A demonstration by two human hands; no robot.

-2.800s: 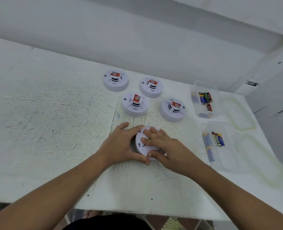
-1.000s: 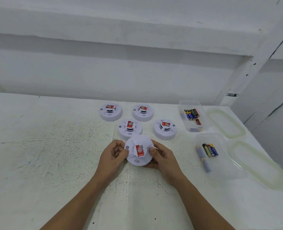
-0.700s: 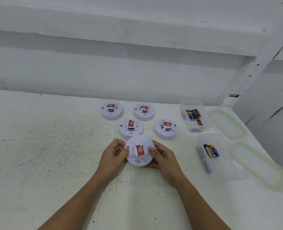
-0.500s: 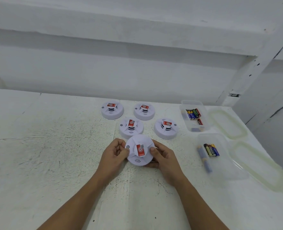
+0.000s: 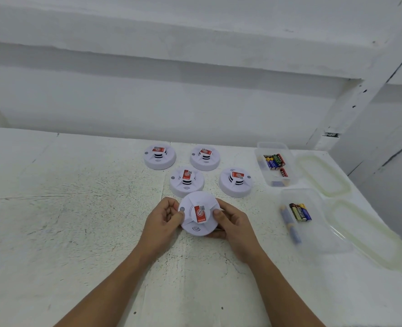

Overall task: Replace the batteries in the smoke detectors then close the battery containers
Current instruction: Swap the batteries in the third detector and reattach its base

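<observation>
While both the left hand (image 5: pixel 164 219) and right hand (image 5: pixel 230 224) pinch the smoke detector (image 5: pixel 198 213) by its rim just above the table (image 5: pixel 77 232), its light, rigid, smooth plastic shell probably favours edge grips.

The held smoke detector (image 5: pixel 196 228) is coloured white with a red label (image 5: pixel 200 213), as are four detectors (image 5: pixel 187 182) at its 12 o'clock. The white table (image 5: pixel 77 208) is flecked dark; batteries (image 5: pixel 300 212) at 3 o'clock are coloured blue, yellow, black.
</observation>
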